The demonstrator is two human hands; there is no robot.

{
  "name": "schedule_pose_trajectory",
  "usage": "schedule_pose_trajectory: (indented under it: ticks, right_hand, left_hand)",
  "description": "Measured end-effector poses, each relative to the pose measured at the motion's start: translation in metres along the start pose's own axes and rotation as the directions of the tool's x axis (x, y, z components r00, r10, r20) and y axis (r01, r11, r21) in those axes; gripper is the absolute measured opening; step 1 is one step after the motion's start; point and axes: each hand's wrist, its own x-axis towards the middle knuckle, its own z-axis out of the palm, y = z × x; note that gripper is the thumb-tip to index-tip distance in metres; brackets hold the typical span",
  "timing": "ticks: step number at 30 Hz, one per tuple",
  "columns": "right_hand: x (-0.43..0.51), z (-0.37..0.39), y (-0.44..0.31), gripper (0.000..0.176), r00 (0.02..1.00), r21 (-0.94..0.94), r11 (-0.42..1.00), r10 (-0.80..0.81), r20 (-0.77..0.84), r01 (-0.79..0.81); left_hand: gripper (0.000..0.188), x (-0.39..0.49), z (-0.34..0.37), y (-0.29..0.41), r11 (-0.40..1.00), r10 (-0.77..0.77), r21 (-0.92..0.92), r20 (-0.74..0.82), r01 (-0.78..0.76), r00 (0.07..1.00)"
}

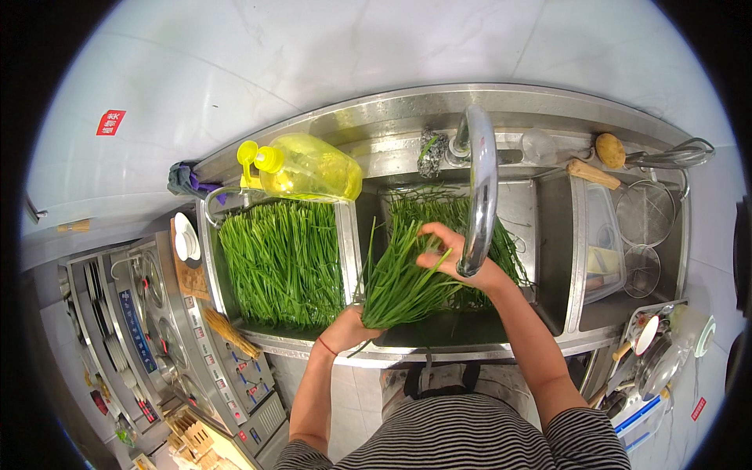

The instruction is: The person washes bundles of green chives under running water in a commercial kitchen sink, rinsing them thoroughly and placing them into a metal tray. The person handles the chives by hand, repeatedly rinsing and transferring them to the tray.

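My left hand (348, 332) grips the lower end of a bunch of green chives (405, 282) at the front edge of the middle sink basin. Above the bunch's right side, just left of the curved chrome faucet (483, 176), is my right hand (449, 252), its fingers spread and curled near the leaves; whether it touches them I cannot tell. More chives (432, 205) lie behind the bunch in the middle basin. The left basin is filled with a dense mass of long chives (282, 264), mostly lined up front to back.
A yellow pump bottle (311, 167) lies across the back of the left divider. A steel scrubber (432, 154) sits beside the faucet base. The right basin holds a clear plastic container (605, 247) and wire strainers (645, 212). A stove (170, 329) stands at left.
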Motion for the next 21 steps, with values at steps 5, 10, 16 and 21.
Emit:
schedule_pose_trajectory:
  ticks: [5, 10, 16, 21]
  right_hand:
    - [0.01, 0.006, 0.015, 0.034, 0.996, -0.103, 0.995, -0.008, -0.087, -0.001]
    - [0.006, -0.008, 0.017, 0.046, 0.969, 0.312, 0.937, 0.208, -0.131, -0.159]
    - [0.003, 0.003, 0.008, 0.041, 1.0, -0.261, 0.965, 0.012, -0.005, -0.013]
    - [0.009, 0.0, 0.029, 0.032, 0.958, 0.159, 0.987, 0.038, -0.285, 0.008]
  left_hand:
    - [0.032, 0.004, -0.003, -0.008, 0.977, 0.0, 0.213, -0.007, 0.002, 1.0]
    - [0.032, 0.0, -0.006, -0.009, 0.967, 0.014, 0.255, -0.06, 0.001, 0.998]
    - [0.027, 0.005, -0.004, -0.001, 0.852, 0.059, 0.524, -0.105, 0.005, 0.993]
    - [0.025, 0.0, 0.0, 0.008, 0.865, 0.085, 0.501, -0.165, 0.009, 0.983]
